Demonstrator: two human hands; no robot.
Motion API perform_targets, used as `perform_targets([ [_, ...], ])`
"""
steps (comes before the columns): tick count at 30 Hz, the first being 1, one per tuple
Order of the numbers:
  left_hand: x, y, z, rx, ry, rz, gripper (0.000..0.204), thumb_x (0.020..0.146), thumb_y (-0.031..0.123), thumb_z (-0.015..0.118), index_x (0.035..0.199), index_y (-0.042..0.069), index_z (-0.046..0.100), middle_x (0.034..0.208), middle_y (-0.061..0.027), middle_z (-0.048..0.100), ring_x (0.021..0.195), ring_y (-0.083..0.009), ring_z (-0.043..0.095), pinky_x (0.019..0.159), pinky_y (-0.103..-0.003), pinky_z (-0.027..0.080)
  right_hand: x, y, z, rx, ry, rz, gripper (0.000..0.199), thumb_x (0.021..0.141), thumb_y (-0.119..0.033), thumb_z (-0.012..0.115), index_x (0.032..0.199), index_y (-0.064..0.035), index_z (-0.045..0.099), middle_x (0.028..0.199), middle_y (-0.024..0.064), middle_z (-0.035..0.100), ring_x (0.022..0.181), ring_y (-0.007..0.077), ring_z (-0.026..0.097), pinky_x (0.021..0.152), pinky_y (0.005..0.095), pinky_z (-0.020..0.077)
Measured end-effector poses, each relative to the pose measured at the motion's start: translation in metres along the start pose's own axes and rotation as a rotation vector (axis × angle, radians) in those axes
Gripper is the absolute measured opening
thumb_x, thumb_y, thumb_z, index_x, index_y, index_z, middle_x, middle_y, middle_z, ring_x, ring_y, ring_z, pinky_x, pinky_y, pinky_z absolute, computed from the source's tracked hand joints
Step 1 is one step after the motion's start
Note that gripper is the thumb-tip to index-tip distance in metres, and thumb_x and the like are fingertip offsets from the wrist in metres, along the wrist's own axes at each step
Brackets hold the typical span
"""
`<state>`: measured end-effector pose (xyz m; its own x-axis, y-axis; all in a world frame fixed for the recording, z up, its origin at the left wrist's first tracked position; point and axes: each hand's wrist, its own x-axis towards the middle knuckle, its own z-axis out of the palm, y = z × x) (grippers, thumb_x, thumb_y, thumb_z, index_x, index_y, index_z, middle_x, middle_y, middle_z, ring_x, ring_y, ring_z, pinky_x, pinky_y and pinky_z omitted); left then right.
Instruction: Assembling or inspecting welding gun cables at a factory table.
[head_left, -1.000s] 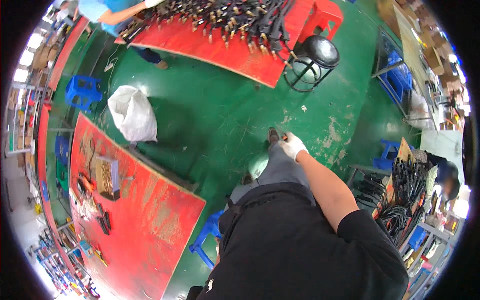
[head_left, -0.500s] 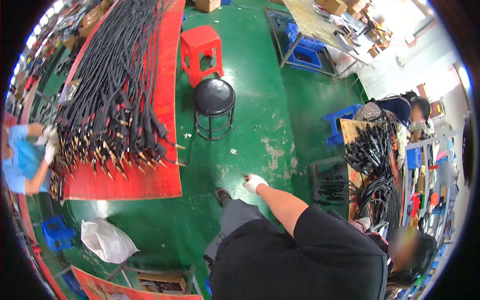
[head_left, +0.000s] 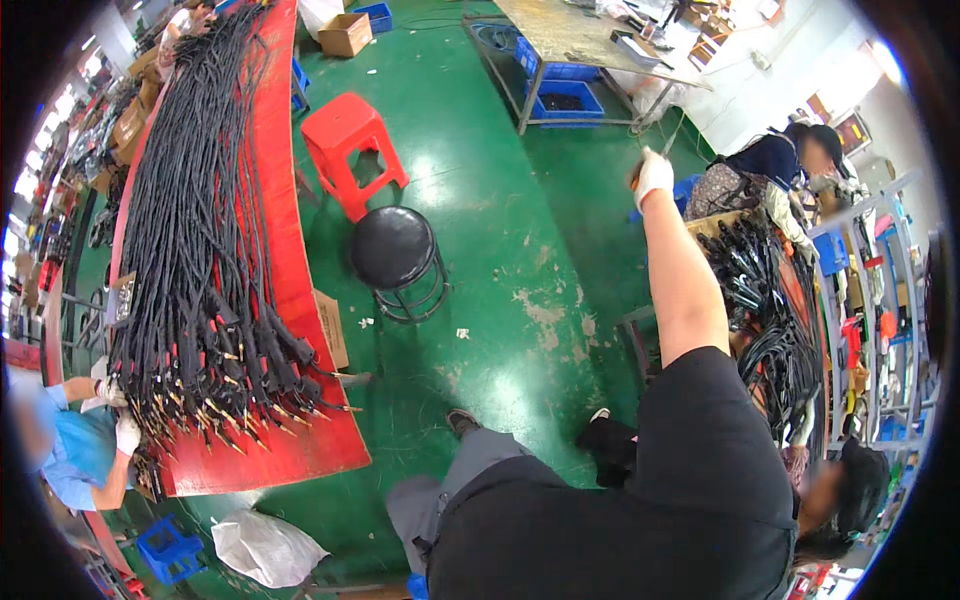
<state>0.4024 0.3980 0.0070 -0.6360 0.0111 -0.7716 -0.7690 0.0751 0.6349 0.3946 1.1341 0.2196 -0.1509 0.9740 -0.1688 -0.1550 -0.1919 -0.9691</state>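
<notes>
My right hand (head_left: 654,175), in a white glove, is raised at the end of my outstretched arm. Its fingers are closed round a small dark hand tool (head_left: 636,176), mostly hidden by the glove; its exact kind is unclear. The hand hangs in the air over the green floor, nearest to a blue plastic stool (head_left: 686,190) and a bending person (head_left: 755,165). No part of my left hand shows.
At left, a red table (head_left: 340,440) bears long black cables (head_left: 210,180); a blue-shirted person (head_left: 85,450) handles their ends. A red stool (head_left: 350,125) and a black round stool (head_left: 393,248) stand beside it. At right, black cables (head_left: 770,350) lie before another person (head_left: 850,490).
My right arm has swung forward and up, carrying the tool away from my body. The view has shifted: the red table and stools appear lower and farther left.
</notes>
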Motion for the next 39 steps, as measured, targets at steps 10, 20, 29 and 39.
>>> perform_targets([
  [10,-0.191,-0.184,-0.156,-0.466,0.689,-0.051,0.056,0.104,0.044,0.033,0.146,0.010,0.047,0.132,-0.0175,0.061,0.122,-0.0322,0.056,0.102,-0.041,0.043,-0.190,0.226,0.004,-0.378,-0.342,0.713,0.028,0.095,-0.031,0.060,0.071,-0.0218,0.048,0.057,-0.0045,0.035,0.048,0.0118,0.036,0.045,0.0304,0.0330],
  [20,-0.193,-0.211,-0.136,0.601,0.828,-0.237,0.045,0.105,0.036,0.023,0.129,0.011,0.051,0.098,-0.0304,0.066,0.092,-0.0462,0.066,0.077,-0.055,0.051,-0.380,0.353,-0.035,-0.975,-0.634,1.077,0.019,0.095,-0.027,0.060,0.092,-0.0119,0.050,0.071,0.0036,0.049,0.056,0.0191,0.047,0.050,0.0383,0.0441],
  [29,-0.137,-0.185,-0.242,0.669,0.596,-0.455,0.069,0.105,0.051,0.013,0.127,0.007,0.060,0.113,-0.0278,0.065,0.112,-0.0456,0.060,0.095,-0.051,0.048,-0.344,0.301,0.069,-0.701,-0.592,0.587,0.011,0.094,-0.021,0.055,0.090,-0.0141,0.048,0.066,0.0005,0.046,0.048,0.0160,0.043,0.045,0.0323,0.0350],
  [39,0.045,-0.246,-0.453,0.510,0.146,-0.498,0.055,0.102,0.045,0.033,0.135,0.006,0.055,0.135,-0.0128,0.058,0.129,-0.0307,0.052,0.104,-0.042,0.042,-0.517,0.259,0.119,-0.584,-0.353,-0.016,0.015,0.096,-0.013,0.061,0.110,-0.0106,0.056,0.075,-0.0032,0.049,0.058,0.0067,0.046,0.050,0.0230,0.0364],
])
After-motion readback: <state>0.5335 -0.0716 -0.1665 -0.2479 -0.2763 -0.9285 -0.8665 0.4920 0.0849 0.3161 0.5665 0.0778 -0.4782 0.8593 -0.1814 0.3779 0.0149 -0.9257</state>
